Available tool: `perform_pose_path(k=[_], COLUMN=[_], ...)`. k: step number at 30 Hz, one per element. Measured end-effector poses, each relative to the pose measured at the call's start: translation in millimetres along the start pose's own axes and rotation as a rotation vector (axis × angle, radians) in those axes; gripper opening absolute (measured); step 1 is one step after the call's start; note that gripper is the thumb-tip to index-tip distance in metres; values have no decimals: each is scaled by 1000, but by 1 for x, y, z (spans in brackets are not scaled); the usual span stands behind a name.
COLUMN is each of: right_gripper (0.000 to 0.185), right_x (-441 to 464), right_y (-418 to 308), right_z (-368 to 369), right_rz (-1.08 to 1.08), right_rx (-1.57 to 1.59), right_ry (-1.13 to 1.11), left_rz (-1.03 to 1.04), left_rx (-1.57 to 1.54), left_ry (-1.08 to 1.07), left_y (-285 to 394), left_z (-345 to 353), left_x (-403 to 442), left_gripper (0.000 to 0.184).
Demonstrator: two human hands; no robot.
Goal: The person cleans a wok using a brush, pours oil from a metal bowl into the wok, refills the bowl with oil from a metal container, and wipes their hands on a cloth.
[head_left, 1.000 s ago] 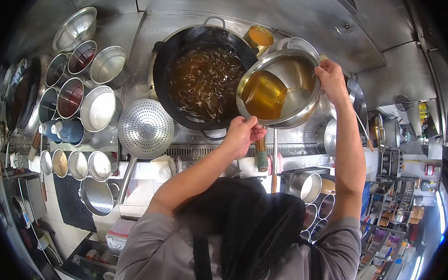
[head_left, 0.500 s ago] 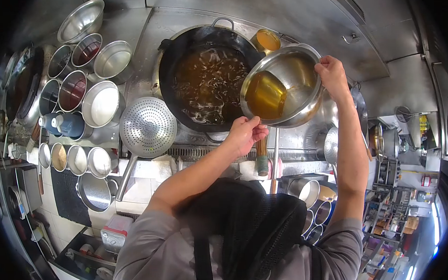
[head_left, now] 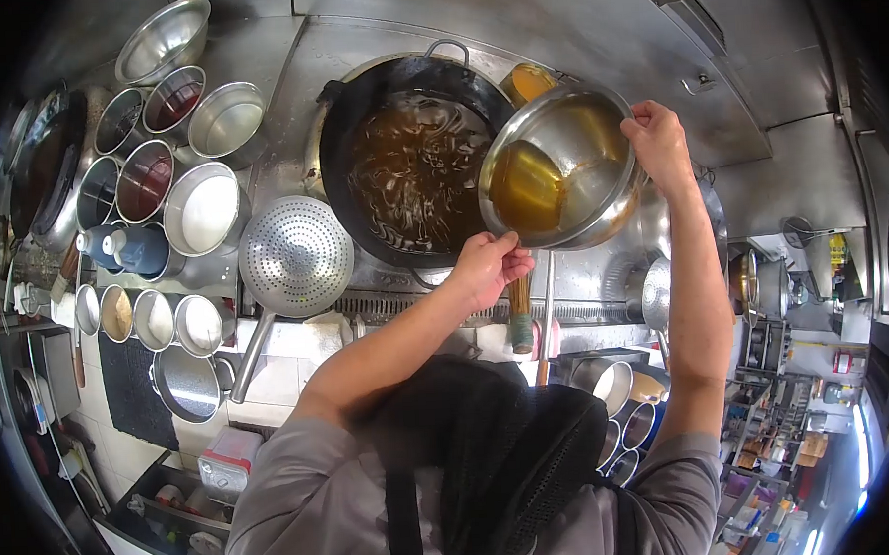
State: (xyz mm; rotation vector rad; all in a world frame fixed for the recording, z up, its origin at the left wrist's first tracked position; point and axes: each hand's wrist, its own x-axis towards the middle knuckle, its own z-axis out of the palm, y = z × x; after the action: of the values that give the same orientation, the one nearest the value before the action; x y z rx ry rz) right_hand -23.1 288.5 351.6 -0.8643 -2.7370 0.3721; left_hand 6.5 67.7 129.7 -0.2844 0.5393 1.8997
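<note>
A large steel bowl is tilted toward the left, with golden oil pooled at its lower side. My left hand grips the near lower-left rim, thumb on top. At the far right rim, my right hand is closed on the bowl, thumb over the edge. The bowl overlaps the right edge of a black wok. Brown, glossy liquid with a rippled surface fills the wok. Whether oil is running over the bowl's rim cannot be made out.
A perforated strainer lies left of the wok. Several metal containers, one with white contents, stand farther left. Behind the bowl sits an orange-filled container. A brush and a long-handled tool lie below the bowl.
The bowl has shifted and tipped slightly, still held in both hands. The pattern of ripples and reflections on the wok's liquid has changed. The surrounding things stay in place.
</note>
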Motion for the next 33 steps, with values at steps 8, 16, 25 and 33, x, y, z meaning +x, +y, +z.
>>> perform_pose_path(k=[8,16,25,33], right_gripper=[43,40,39,38], right_x=[0,4,14,16], right_y=[-18,-43,-47,-57], right_z=[0,-3,1,5], right_rz=[-40,-32,-34,-60], right_rx=[-50,-113,-109,-102], right_ry=[10,-29,-25,-2], left_rz=[-4,-28,-20,-19], left_rx=[-15,-83,-94,-122], left_ry=[-16,-26,-41,-16], left_y=[4,10,22,29], left_z=[-5,-8,-6,-8], left_x=[3,3,1,1], left_gripper=[15,17,18,19])
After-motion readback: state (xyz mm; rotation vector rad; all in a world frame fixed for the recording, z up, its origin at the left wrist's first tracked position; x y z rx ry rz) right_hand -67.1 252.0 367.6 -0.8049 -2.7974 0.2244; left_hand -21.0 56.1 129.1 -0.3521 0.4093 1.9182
